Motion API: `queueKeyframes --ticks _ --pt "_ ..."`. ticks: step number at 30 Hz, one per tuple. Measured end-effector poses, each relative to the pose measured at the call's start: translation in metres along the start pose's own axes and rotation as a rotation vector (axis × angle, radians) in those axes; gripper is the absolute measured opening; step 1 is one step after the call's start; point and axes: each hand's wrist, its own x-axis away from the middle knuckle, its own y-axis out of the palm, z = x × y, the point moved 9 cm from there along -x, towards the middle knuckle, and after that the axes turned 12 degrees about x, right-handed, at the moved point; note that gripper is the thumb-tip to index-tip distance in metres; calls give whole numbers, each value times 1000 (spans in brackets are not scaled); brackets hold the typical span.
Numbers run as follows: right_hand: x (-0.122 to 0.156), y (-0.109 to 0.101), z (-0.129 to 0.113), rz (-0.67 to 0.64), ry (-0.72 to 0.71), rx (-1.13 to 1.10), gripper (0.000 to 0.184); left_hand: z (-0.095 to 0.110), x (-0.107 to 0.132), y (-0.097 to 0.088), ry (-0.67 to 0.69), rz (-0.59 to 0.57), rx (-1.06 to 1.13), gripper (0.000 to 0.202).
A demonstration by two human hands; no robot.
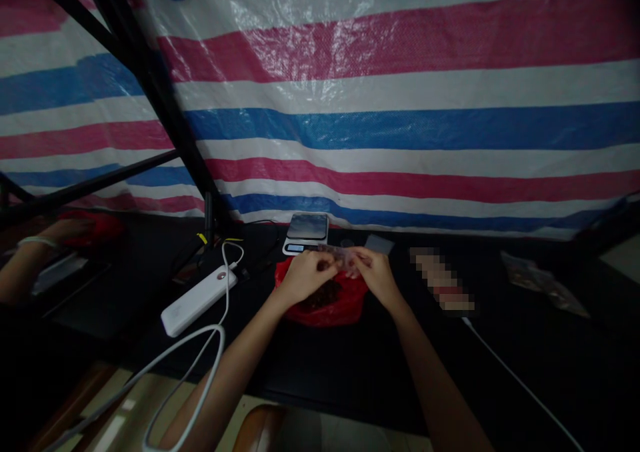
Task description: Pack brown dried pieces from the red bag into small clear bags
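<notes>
While two hands [306, 277] [376, 273] pinch one baggie [343, 257], one red bag [330, 315] below, one scale [307, 227]

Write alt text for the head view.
A person's left hand and right hand hold some clear plastic over an open red bag of dark pieces on a black table. A white scale stands behind; a white corded device lies to the left.

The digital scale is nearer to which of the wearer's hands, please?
Left: the left hand is just in front of the scale; the right hand is in front, farther right.
</notes>
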Motion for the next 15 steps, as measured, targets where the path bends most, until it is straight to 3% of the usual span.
queueKeyframes --ticks 3,8,11,15 --pt "0 6 1 30 -12 -177 26 -33 10 -2 -144 7 134 49" --pt "2 23 0 -2 7 -261 31 -84 26 8 -358 83 529 48" --pt "5 32 0 -3 28 -279 34 -95 31 12 -403 218 827 45" --pt "7 49 4 -29 41 -308 36 -98 29 5 -349 390 1069 44"
